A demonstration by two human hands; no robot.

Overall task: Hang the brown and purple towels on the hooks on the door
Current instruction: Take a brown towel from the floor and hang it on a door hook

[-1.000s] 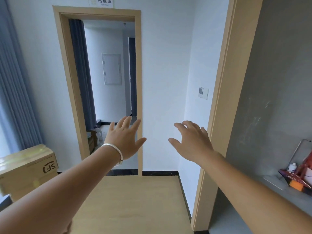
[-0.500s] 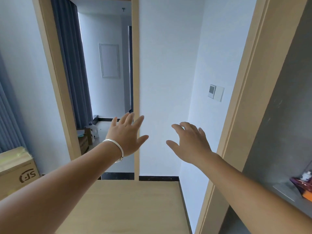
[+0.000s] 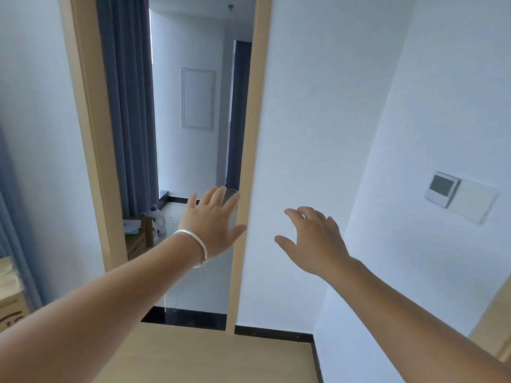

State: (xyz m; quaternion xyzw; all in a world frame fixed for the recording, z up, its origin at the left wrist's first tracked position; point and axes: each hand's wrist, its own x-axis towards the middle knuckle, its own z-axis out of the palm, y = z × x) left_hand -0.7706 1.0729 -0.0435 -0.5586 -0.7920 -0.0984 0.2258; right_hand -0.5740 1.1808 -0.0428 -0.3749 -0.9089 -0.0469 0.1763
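Note:
No towel, hook or door leaf shows in the head view. My left hand (image 3: 214,222), with a silver bangle on the wrist, is stretched forward with fingers spread and holds nothing; it is in front of the open doorway, near the wooden door frame (image 3: 246,161). My right hand (image 3: 312,241) is also stretched out, fingers apart and empty, in front of the white wall (image 3: 318,120) to the right of the frame.
Through the doorway lie a pale tiled floor, a grey curtain (image 3: 127,106), a small wooden crate (image 3: 137,234) and a white jug. A cardboard box (image 3: 9,294) stands at the left edge. A wall thermostat and switch (image 3: 453,194) sit on the right wall. Wood floor lies underfoot.
The view has closed in on the doorway and the right wall. Both hands stay stretched out and empty. The grey room with the shelf at the right has left the view.

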